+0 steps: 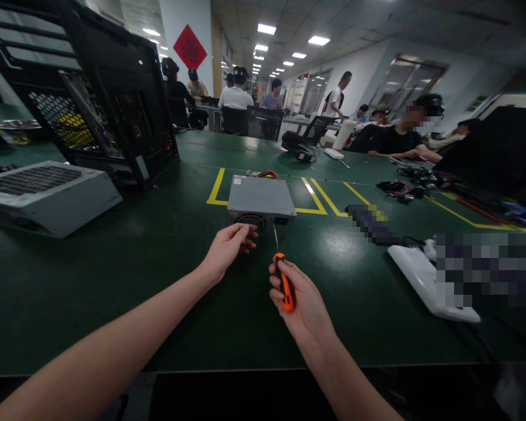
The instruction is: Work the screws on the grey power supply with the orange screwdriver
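A grey computer power supply (262,196) lies on the green table, its fan and socket side facing me. My right hand (302,289) is wrapped round the orange and black handle of a screwdriver (286,286). The thin shaft points away from me, and its tip is at the power supply's near face, left of the socket. Whether the tip sits in a screw is too small to tell. My left hand (232,242) is at the fan grille, thumb and forefinger pressed together; anything between them is hidden. Coloured cables (267,174) show behind the power supply.
A black computer case (135,111) stands at the left, behind a second power supply (56,193). Yellow tape (219,187) marks the table. On the right lie a white flat device (429,280) and bundles of cables (403,188). Several people sit farther back.
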### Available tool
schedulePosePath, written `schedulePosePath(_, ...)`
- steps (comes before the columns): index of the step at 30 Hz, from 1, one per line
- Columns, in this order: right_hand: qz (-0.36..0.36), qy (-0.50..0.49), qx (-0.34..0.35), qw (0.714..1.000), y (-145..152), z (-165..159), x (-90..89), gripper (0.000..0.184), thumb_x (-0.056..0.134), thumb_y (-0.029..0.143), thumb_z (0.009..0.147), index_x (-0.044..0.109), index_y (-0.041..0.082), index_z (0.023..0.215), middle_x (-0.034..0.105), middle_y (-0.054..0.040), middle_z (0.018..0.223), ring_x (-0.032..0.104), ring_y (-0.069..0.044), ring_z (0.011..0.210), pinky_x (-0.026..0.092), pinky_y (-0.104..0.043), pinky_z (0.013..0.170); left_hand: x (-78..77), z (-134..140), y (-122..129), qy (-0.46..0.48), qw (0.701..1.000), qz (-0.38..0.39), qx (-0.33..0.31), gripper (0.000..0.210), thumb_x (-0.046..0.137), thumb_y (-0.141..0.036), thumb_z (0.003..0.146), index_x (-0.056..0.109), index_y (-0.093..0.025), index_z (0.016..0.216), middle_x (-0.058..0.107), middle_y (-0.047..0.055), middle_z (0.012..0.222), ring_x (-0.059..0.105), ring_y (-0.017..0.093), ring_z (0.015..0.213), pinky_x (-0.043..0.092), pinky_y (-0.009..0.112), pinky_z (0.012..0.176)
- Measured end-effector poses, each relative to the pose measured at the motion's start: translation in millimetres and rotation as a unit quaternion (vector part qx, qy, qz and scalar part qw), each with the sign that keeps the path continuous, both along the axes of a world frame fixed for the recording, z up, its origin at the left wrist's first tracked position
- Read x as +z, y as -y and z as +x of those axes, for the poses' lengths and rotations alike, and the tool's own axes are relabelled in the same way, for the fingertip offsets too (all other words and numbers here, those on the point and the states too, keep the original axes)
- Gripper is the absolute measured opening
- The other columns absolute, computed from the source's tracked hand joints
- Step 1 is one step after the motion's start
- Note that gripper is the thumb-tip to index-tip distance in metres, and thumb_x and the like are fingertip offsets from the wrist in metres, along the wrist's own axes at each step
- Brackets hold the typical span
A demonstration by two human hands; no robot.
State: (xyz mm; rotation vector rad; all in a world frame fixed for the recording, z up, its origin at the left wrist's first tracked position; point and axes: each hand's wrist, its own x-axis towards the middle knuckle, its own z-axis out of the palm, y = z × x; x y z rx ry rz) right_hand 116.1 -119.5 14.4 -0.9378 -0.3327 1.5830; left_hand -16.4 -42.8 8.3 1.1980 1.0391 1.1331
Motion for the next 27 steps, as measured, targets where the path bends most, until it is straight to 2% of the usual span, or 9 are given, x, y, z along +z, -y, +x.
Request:
schedulePosePath(4,-0.033,0.009,-0.008,0.999,-2.2,-1.1,2.1,0.008,0.060,0.018,0.075,0.059,0.015,0.082,0.059,-0.0003,0.068,0.052,-0.005,0.055,0.041,-0.012,0.044,-0.1,-0.1,0.6,-0.018,1.000,0.019,0.006,0.025,0.047,-0.032,0.083,0.059,-0.014,0.095,0.061,0.006,0.091,0.056,0.011,0.068,0.042,0.023,0.058)
schedulePosePath(7,-0.064,-0.010,0.010,0.998,-2.4,-0.5,5.1,0.014,0.056,0.023,0.080,0.061,0.015,0.090,0.059,-0.0018,0.071,0.053,-0.005,0.056,0.043,-0.013,0.045,2.5,-1.0,0.7,-0.082,0.989,0.117,0.022,0.024,0.045,-0.030,0.084,0.058,-0.015,0.098,0.061,0.006,0.091,0.057,0.013,0.073,0.044,0.025,0.062)
schedulePosePath(10,-0.079,-0.047,0.029,0.995,-2.5,1.8,7.3,0.017,0.053,0.027,0.082,0.061,0.015,0.091,0.057,-0.0021,0.068,0.049,-0.004,0.050,0.035,-0.011,0.037,9.4,-1.2,-2.1,-0.171,0.946,0.266,0.072,0.021,0.041,-0.024,0.086,0.058,-0.018,0.098,0.060,0.005,0.095,0.056,0.014,0.086,0.044,0.029,0.075)
schedulePosePath(14,-0.077,-0.068,0.016,0.995,-2.7,3.6,9.3,0.005,0.059,0.016,0.075,0.057,0.013,0.071,0.055,-0.0014,0.065,0.048,-0.003,0.049,0.029,-0.009,0.034,17.0,4.6,-9.9,-0.294,0.860,0.395,0.131,0.022,0.040,-0.017,0.086,0.057,-0.018,0.098,0.057,0.006,0.101,0.051,0.017,0.098,0.039,0.032,0.087)
schedulePosePath(16,-0.083,-0.061,0.007,0.995,-2.6,3.1,10.4,0.007,0.059,0.013,0.074,0.056,0.013,0.068,0.055,-0.0013,0.065,0.050,-0.004,0.051,0.033,-0.009,0.037,16.8,9.9,-13.2,-0.354,0.823,0.421,0.143,0.023,0.040,-0.016,0.085,0.056,-0.019,0.102,0.057,0.006,0.108,0.048,0.019,0.104,0.035,0.036,0.091)
schedulePosePath(19,-0.103,-0.050,0.021,0.993,-1.8,1.2,12.1,0.012,0.053,0.021,0.080,0.060,0.012,0.077,0.057,-0.0034,0.068,0.053,-0.006,0.053,0.041,-0.013,0.042,12.7,16.3,-17.0,-0.424,0.773,0.449,0.145,0.026,0.041,-0.016,0.085,0.055,-0.021,0.105,0.057,0.005,0.113,0.044,0.021,0.112,0.022,0.043,0.100)
schedulePosePath(22,-0.103,-0.066,0.053,0.991,-0.9,-1.1,12.5,0.022,0.046,0.027,0.085,0.062,0.012,0.087,0.057,-0.0041,0.069,0.051,-0.006,0.051,0.038,-0.013,0.039,8.3,16.2,-21.3,-0.446,0.757,0.457,0.137,0.027,0.041,-0.016,0.085,0.055,-0.021,0.107,0.057,0.005,0.113,0.047,0.020,0.109,0.020,0.041,0.101)
schedulePosePath(25,-0.089,-0.093,0.039,0.991,-0.8,-2.8,11.8,0.015,0.051,0.024,0.083,0.059,0.013,0.078,0.056,-0.0034,0.066,0.048,-0.004,0.048,0.030,-0.010,0.034,5.4,10.7,-25.6,-0.456,0.750,0.464,0.120,0.030,0.041,-0.017,0.084,0.053,-0.021,0.112,0.056,0.006,0.115,0.047,0.020,0.107,0.027,0.038,0.095)
schedulePosePath(27,-0.089,-0.105,0.023,0.990,-0.9,-3.1,11.6,0.010,0.056,0.020,0.079,0.056,0.013,0.072,0.056,-0.0031,0.067,0.047,-0.004,0.048,0.030,-0.009,0.034,4.0,7.1,-27.5,-0.463,0.739,0.478,0.106,0.033,0.041,-0.017,0.084,0.051,-0.021,0.116,0.055,0.006,0.118,0.045,0.020,0.111,0.027,0.037,0.095)
